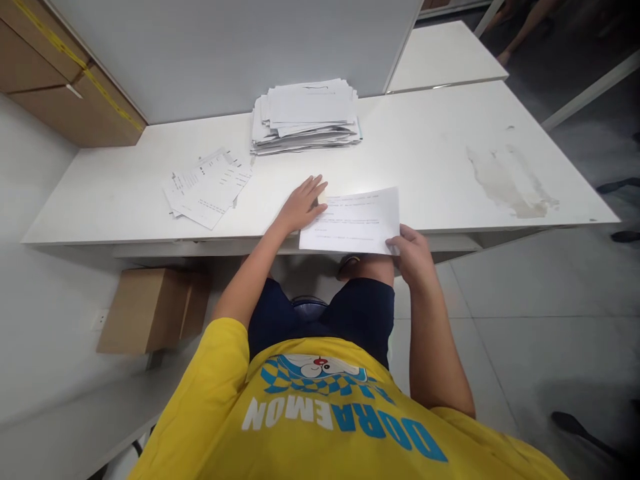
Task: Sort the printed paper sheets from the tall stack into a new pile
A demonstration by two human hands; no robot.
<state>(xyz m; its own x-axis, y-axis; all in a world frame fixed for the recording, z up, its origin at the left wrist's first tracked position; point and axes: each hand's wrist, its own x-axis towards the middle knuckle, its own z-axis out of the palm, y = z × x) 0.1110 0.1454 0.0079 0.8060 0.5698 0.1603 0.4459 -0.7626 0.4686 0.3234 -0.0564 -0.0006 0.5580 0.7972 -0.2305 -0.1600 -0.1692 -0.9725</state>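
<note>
A printed sheet of paper (pixel 350 223) lies at the table's front edge, its near side reaching slightly past it. My right hand (pixel 414 253) pinches the sheet's lower right corner between thumb and fingers. At the opposite side, my left hand (pixel 303 205) rests flat with fingers stretched out, the thumb touching the sheet's left edge. Between that thumb and forefinger shows a small cream-coloured piece (pixel 322 198), too small to name. Behind the hands stands a thick stack of papers (pixel 313 103). Several loose printed sheets (pixel 207 190) lie fanned out on the left.
The white table (pixel 425 147) backs onto a grey panel (pixel 240 53). Cardboard boxes (pixel 100 110) stand at its back left, and another cardboard box (pixel 140 310) sits below on the left. A worn patch (pixel 510 180) marks the right side of the tabletop. Another person's limb (pixel 527 30) shows at top right.
</note>
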